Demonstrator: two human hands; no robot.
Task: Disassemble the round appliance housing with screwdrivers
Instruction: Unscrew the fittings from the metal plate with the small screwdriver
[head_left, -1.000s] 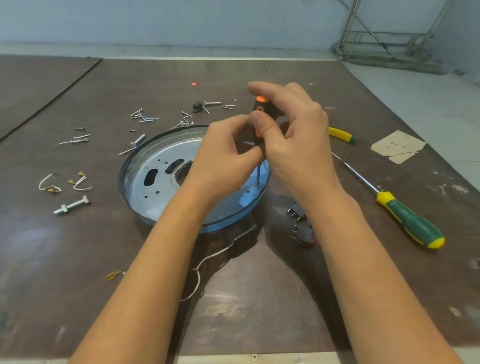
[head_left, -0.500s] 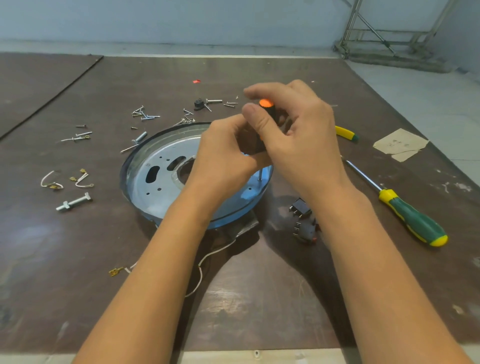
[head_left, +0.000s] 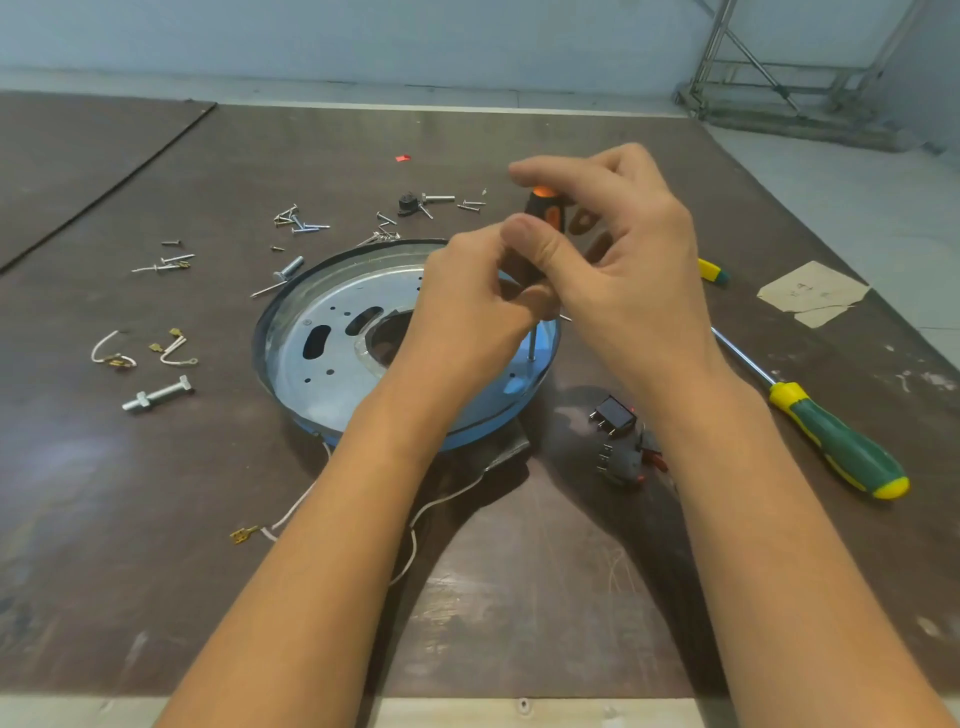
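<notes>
A round metal housing (head_left: 332, 364) with a blue rim lies flat on the brown table. A black and orange screwdriver (head_left: 543, 215) stands upright, its tip down on the right side of the housing plate. My right hand (head_left: 618, 270) grips the handle near its top with thumb and fingers. My left hand (head_left: 467, 306) holds the lower part of the handle, fingers curled round it. The shaft (head_left: 533, 343) shows below both hands.
A green and yellow screwdriver (head_left: 831, 441) lies at the right, another yellow handle tip (head_left: 711, 270) behind my right hand. Black switch parts (head_left: 618, 441) lie near the housing. Loose screws (head_left: 296, 221), a bolt (head_left: 156, 395) and wire pieces (head_left: 145, 351) are scattered left. A paper scrap (head_left: 810, 293) lies far right.
My right hand's fingers have shifted round the handle top, showing more of the orange and black grip. The left hand stays on the lower handle.
</notes>
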